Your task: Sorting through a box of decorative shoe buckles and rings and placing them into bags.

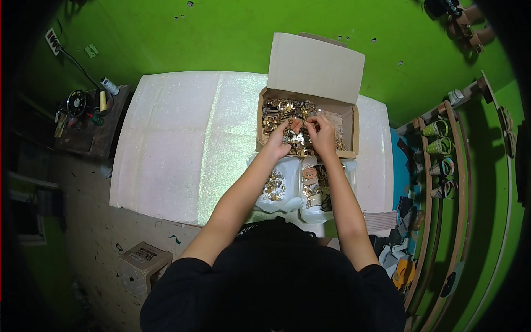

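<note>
Watching left hand (277, 144) half open, right hand (322, 135) curled, both hiding fittings (285, 106) in box (356, 131), I can't tell what's held

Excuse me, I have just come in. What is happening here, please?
A person has both hands, left and right, over an open cardboard box of shiny metal pieces on a pale table. Whether the fingers grip a piece is too small to tell. Nearer the person stand two pale containers, also holding small pieces.
</note>
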Tool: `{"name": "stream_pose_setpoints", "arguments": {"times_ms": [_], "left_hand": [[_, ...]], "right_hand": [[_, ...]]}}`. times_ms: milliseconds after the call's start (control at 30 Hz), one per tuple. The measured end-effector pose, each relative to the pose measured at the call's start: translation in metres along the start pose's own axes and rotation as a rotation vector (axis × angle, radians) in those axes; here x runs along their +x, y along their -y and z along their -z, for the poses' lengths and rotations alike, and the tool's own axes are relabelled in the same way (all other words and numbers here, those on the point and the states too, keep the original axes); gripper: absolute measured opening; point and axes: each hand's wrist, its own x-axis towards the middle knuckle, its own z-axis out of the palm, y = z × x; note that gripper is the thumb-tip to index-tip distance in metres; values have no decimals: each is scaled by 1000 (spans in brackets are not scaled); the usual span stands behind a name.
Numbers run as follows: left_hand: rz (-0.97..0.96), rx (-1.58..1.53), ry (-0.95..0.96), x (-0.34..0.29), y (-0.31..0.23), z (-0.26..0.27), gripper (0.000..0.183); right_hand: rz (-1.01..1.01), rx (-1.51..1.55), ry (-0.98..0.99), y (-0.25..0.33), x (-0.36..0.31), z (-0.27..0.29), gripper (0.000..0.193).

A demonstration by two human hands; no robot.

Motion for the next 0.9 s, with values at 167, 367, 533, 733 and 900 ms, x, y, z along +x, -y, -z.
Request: {"name": "stream_pose_setpoints", "arguments": {"times_ms": [167,367,533,733,900], "left_hand": [[-116,-6,-256,-5,2,-15,22],[-171,88,-410,-7,9,-43,26],[-120,129,-269,-6,4,-23,23],[-73,217,-306,-7,3,-18,12],[-56,207,-342,-3,-1,-5,11]], "right_hand": [[-120,286,308,24,-8,22,11],[-73,225,487,23,-13,34,13],[3,130,234,21,11,16,14],[80,25,280,17,21,-4,18],[321,-173,242,14,22,-8,15]]}}
